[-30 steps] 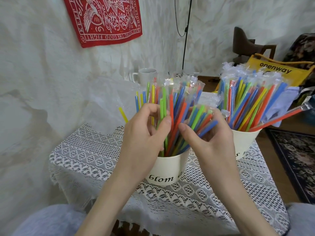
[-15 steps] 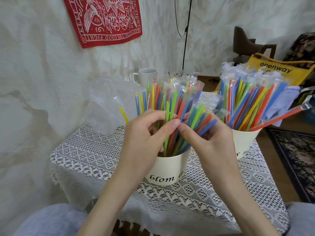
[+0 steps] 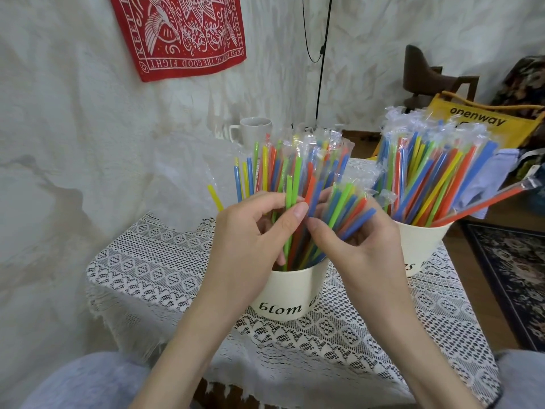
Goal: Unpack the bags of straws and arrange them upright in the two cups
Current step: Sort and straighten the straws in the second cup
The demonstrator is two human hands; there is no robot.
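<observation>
The left hand (image 3: pixel 250 231) hovers over the near cream plastic cup with black lettering (image 3: pixel 290 293), its thumb and curled fingers pinching a thin green wrapped straw (image 3: pixel 289 202) that stands upright among the others in that cup; the right hand (image 3: pixel 362 246) sits just beside it, thumb tip almost touching the left thumb, fingers curled round a small slanting bundle of green, orange and blue wrapped straws (image 3: pixel 351 208) whose lower ends go down into the same cup; the bundle fans up and to the right across the right hand's fingers; the rest of the colourful plastic-sleeved straws in the near cup (image 3: pixel 298 163) rise behind both hands, roughly upright; a single yellow straw (image 3: pixel 214 196) leans out to the left of the cup; the second cream cup (image 3: pixel 418 246) stands to the right, near the right wrist, packed with more wrapped straws (image 3: pixel 436 166) leaning to the right; both cups rest on the small counter covered with a white lace cloth (image 3: pixel 165 270); a white ceramic mug (image 3: pixel 253 129) stands behind the near cup; a red patterned bandana (image 3: pixel 180 31) hangs on the white wall, and a yellow tote bag printed "openway" (image 3: pixel 483 119) sits behind the second cup.
</observation>
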